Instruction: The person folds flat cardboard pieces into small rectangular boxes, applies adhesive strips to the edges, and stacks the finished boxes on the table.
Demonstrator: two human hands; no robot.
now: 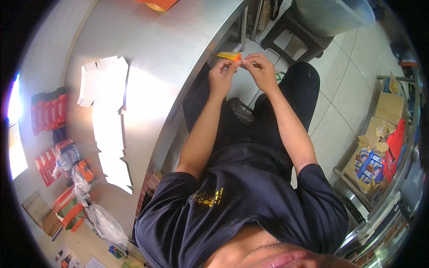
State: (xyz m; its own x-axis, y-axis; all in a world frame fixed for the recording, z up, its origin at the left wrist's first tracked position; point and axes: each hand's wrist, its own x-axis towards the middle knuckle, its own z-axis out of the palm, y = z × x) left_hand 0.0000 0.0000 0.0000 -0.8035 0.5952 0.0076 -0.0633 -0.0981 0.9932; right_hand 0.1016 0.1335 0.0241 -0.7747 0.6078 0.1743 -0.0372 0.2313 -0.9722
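A small orange and yellow carton [228, 56] is held up in front of my knees, past the table's edge. My left hand [220, 79] pinches it from the near side, thumb and fingers closed on its lower edge. My right hand [263, 76] meets it at the orange end, its fingertips pressed together there. A bit of yellow shows under the right fingers; their exact hold on the end is partly hidden. To the left, flat white cardboard blanks [108, 129] lie overlapping in a row on the metal table [152, 49].
An orange item [160, 4] sits at the table's far edge. Red packs [48, 111], an orange box [83, 171] and plastic bags [106, 225] line the left side. A dark stool [296, 31] bears a translucent tub [335, 18]. Shelving [357, 190] with packages stands right.
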